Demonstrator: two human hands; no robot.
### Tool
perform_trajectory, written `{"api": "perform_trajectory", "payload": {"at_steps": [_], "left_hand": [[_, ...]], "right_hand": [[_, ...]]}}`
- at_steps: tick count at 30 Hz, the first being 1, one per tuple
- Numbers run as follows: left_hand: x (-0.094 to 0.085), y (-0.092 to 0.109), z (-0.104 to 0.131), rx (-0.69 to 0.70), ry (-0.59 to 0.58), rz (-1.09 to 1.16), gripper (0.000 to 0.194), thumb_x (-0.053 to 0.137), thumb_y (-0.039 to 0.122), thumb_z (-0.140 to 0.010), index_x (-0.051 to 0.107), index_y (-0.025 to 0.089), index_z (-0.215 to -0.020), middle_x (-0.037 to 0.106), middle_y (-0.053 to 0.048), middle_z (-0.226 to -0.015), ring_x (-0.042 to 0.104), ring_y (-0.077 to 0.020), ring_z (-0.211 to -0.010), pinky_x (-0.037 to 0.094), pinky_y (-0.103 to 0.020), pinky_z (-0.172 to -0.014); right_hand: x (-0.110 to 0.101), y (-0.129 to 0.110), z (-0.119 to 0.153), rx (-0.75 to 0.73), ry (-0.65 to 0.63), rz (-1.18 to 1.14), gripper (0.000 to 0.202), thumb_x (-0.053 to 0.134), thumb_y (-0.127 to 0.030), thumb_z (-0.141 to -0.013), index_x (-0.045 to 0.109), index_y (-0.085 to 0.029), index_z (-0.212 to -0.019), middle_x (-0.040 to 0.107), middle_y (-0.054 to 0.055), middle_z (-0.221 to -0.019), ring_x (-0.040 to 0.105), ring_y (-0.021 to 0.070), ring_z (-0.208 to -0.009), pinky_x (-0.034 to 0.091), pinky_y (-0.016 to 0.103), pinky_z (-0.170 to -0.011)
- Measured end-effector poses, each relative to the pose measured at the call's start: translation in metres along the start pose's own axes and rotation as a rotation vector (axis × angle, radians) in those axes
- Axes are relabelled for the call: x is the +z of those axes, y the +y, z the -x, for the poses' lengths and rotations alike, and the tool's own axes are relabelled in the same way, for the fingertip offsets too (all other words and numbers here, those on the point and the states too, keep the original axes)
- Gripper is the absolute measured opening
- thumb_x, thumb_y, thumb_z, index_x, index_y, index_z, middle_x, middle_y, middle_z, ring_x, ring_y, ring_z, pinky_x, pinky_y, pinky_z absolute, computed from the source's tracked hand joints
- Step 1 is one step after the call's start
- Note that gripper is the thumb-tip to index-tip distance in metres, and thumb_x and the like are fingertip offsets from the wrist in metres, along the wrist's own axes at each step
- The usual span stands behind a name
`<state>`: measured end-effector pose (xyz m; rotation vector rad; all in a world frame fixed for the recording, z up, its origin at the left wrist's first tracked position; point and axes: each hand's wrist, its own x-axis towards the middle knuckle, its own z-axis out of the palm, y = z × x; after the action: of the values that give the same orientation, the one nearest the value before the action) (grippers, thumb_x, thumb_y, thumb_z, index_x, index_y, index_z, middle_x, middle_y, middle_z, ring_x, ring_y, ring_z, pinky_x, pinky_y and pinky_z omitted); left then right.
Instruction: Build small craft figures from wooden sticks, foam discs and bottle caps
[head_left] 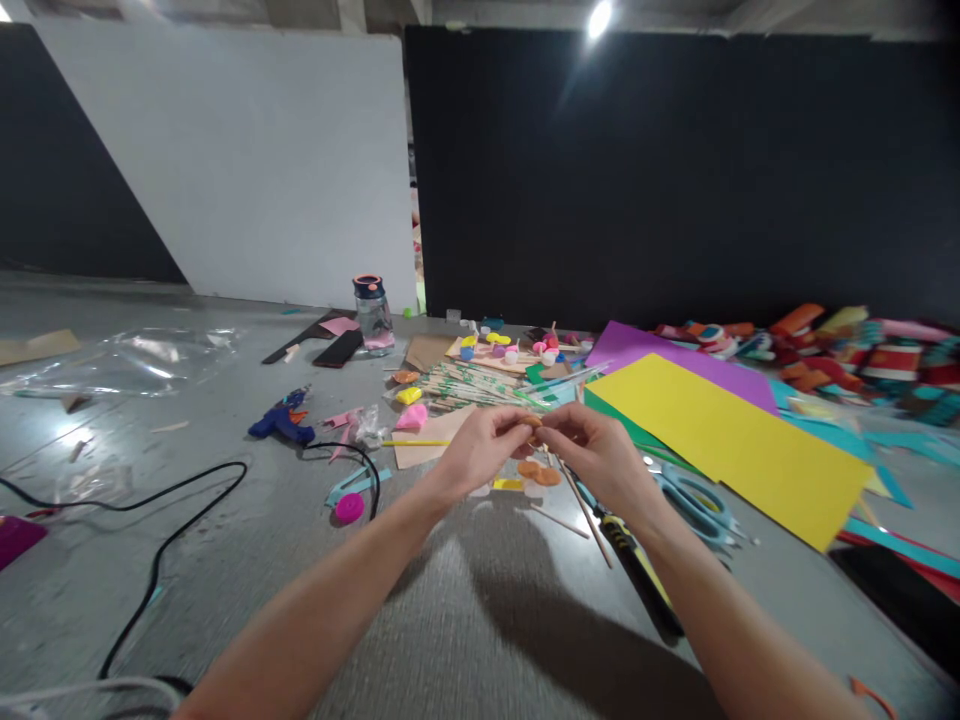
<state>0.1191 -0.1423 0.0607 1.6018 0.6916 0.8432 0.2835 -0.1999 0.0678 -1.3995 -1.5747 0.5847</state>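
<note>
My left hand [491,442] and my right hand [589,447] meet over the middle of the table. Between their fingertips is a small orange piece [531,421], pinched from both sides. Just below the hands, flat orange pieces [541,473] lie on the table beside a small yellow piece [508,485]. Thin wooden sticks [592,520] lie under and beside my right hand, and a black and yellow tool [641,575] rests by my right wrist.
A blue glue gun [283,418] with a black cable lies left, near a magenta disc [349,508]. Wrapped sticks [469,385] and a bottle [373,318] stand or lie behind. Scissors [694,505], yellow sheet [731,440] and a black phone-like object [900,600] are at right.
</note>
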Motion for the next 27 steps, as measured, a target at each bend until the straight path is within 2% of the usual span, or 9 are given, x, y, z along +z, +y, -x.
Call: {"api": "perform_trajectory", "payload": {"at_steps": [4, 8, 11, 17, 19, 22, 27], "left_hand": [[-0.001, -0.001, 0.001, -0.001, -0.077, 0.005, 0.018, 0.056, 0.02, -0.091, 0.069, 0.014, -0.102, 0.07, -0.006, -0.098, 0.068, -0.0132, -0.079, 0.058, -0.03, -0.077], [-0.002, -0.005, 0.002, 0.084, -0.006, -0.109, 0.017, 0.057, 0.022, -0.09, 0.066, 0.016, -0.104, 0.069, -0.005, -0.097, 0.065, -0.0126, -0.076, 0.056, -0.026, -0.07], [-0.004, -0.004, 0.003, 0.093, -0.017, -0.177, 0.015, 0.057, 0.023, -0.09, 0.067, 0.017, -0.1, 0.069, -0.003, -0.091, 0.064, -0.0115, -0.07, 0.054, -0.026, -0.068], [-0.011, 0.008, 0.001, -0.016, -0.156, 0.057, 0.022, 0.06, 0.019, -0.088, 0.069, 0.015, -0.108, 0.071, -0.008, -0.104, 0.069, -0.0155, -0.09, 0.057, -0.031, -0.083], [-0.013, 0.01, 0.0, -0.061, -0.176, 0.09, 0.023, 0.06, 0.021, -0.089, 0.07, 0.015, -0.11, 0.072, -0.008, -0.104, 0.07, -0.0156, -0.088, 0.058, -0.032, -0.083], [-0.013, 0.008, -0.001, -0.081, -0.121, 0.086, 0.022, 0.057, 0.021, -0.091, 0.073, 0.014, -0.105, 0.074, -0.008, -0.1, 0.069, -0.0129, -0.078, 0.059, -0.03, -0.076], [-0.007, 0.001, 0.001, 0.028, -0.031, -0.049, 0.026, 0.054, 0.021, -0.093, 0.075, 0.016, -0.105, 0.075, -0.008, -0.105, 0.07, -0.0131, -0.077, 0.06, -0.027, -0.071]], "right_hand": [[-0.001, -0.002, 0.0, -0.014, -0.006, 0.025, 0.022, 0.062, -0.039, -0.088, 0.071, -0.019, -0.088, 0.072, 0.004, -0.079, 0.063, 0.0182, -0.068, 0.045, 0.03, -0.062], [-0.001, -0.001, -0.002, -0.012, -0.049, -0.006, 0.022, 0.064, -0.04, -0.088, 0.071, -0.019, -0.087, 0.073, 0.004, -0.081, 0.063, 0.0185, -0.071, 0.045, 0.03, -0.063], [-0.001, 0.001, -0.002, -0.006, -0.065, -0.006, 0.022, 0.063, -0.039, -0.088, 0.071, -0.019, -0.087, 0.072, 0.004, -0.08, 0.062, 0.0182, -0.069, 0.044, 0.029, -0.061], [-0.002, -0.001, 0.0, -0.028, -0.027, 0.058, 0.024, 0.06, -0.039, -0.09, 0.07, -0.018, -0.084, 0.07, 0.003, -0.075, 0.059, 0.0172, -0.065, 0.041, 0.028, -0.058], [-0.002, -0.003, 0.001, -0.017, 0.001, 0.079, 0.025, 0.06, -0.04, -0.089, 0.07, -0.018, -0.083, 0.069, 0.003, -0.074, 0.059, 0.0174, -0.065, 0.041, 0.028, -0.059], [-0.002, -0.003, 0.0, -0.012, 0.003, 0.08, 0.027, 0.058, -0.042, -0.09, 0.07, -0.018, -0.084, 0.07, 0.004, -0.075, 0.059, 0.0172, -0.064, 0.041, 0.028, -0.058], [-0.001, -0.004, 0.001, -0.045, 0.006, 0.119, 0.027, 0.058, -0.042, -0.092, 0.071, -0.019, -0.089, 0.07, 0.003, -0.074, 0.059, 0.0169, -0.063, 0.04, 0.027, -0.056]]}}
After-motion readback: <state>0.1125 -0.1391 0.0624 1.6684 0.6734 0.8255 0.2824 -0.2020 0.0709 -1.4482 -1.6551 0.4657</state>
